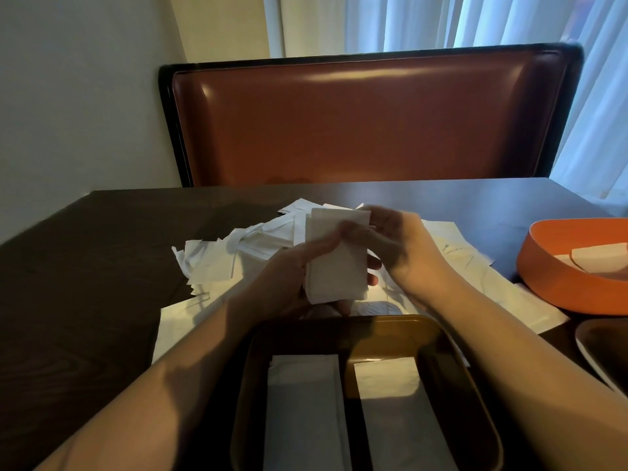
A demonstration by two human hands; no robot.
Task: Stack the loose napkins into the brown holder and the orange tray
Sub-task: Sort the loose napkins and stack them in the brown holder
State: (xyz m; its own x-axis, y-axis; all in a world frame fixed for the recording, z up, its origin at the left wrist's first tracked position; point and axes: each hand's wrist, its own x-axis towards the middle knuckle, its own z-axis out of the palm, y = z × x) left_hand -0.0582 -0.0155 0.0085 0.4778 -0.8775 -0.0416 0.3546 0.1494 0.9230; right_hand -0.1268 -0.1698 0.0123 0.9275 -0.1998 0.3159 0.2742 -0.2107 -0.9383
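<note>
loose napkins (217, 260) lie heaped on the dark table (85, 273). the left hand (289, 277) grips a small folded stack (334, 260) from below, above the brown holder (458, 362); the right hand (397, 246) pinches its upper edge. the paper looks light, soft and easily creased, so holding both short edges should keep the stack square. the orange tray (557, 277) sits far right with a few napkins inside.
</note>
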